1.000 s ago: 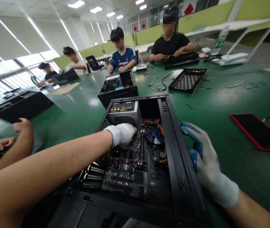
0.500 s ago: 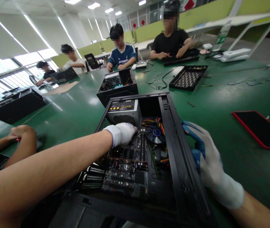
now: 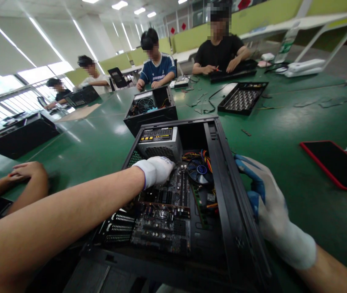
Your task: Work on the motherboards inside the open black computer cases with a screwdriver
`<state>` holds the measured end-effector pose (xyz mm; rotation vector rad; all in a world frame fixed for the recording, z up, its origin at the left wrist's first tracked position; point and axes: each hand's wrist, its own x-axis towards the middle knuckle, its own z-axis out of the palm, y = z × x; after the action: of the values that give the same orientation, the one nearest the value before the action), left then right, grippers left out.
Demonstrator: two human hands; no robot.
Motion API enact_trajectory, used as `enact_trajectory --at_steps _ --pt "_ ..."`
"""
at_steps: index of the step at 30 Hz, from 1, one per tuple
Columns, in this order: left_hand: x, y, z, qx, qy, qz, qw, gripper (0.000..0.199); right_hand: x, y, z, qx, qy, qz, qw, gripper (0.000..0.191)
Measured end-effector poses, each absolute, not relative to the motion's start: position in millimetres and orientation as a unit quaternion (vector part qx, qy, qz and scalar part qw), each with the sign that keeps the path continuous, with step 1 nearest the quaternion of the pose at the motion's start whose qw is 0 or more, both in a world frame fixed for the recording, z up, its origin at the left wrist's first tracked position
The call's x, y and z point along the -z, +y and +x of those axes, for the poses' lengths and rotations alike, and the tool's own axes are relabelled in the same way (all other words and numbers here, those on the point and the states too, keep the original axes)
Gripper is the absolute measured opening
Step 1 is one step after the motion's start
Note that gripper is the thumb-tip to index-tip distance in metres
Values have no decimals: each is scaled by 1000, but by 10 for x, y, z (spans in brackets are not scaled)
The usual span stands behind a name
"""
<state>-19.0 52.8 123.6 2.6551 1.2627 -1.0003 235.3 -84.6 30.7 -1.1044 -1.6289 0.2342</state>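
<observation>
Before me lies an uncovered black computer case point(image 3: 233, 211) with its inside facing up. My left hand point(image 3: 159, 170), in a white glove, reaches into it. Its fingers are closed at the upper edge of the motherboard point(image 3: 161, 228), just below the power supply point(image 3: 161, 140); the fingertips and whatever they pinch are hidden. A black fan point(image 3: 200, 171) with a blue hub and coloured cables lies right of that hand, above a green memory stick point(image 3: 200, 207). My right hand point(image 3: 263, 191), in a white and blue glove, has its fingers bent against the case's right side.
Another open computer case point(image 3: 150, 118) stands just behind mine. A red-edged black tray point(image 3: 335, 165) lies to the right, and a black perforated panel point(image 3: 243, 97) farther back. At left are a co-worker's hands point(image 3: 27, 171); other people sit around the green table point(image 3: 94, 138).
My left hand has shifted very slightly left and up at the motherboard's edge. My right hand stays against the case. At left, the co-worker's hands have changed pose.
</observation>
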Motion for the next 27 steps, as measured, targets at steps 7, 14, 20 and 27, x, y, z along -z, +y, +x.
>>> enact_trajectory --at_steps 7,14,20,27 --pt "-1221 546 -197 315 415 853 23 41 -298 -849 2357 -99 -685 -464 554 58" --pt "-1202 556 -188 320 410 854 11 47 -298 -851 2345 -107 -684 -462 554 60" --pt "-1216 556 -190 321 382 866 25 49 -269 -841 2355 -119 -679 -459 560 60" --pt "-1230 524 -178 340 372 864 16 45 -266 -827 2345 -122 -676 -468 555 59"
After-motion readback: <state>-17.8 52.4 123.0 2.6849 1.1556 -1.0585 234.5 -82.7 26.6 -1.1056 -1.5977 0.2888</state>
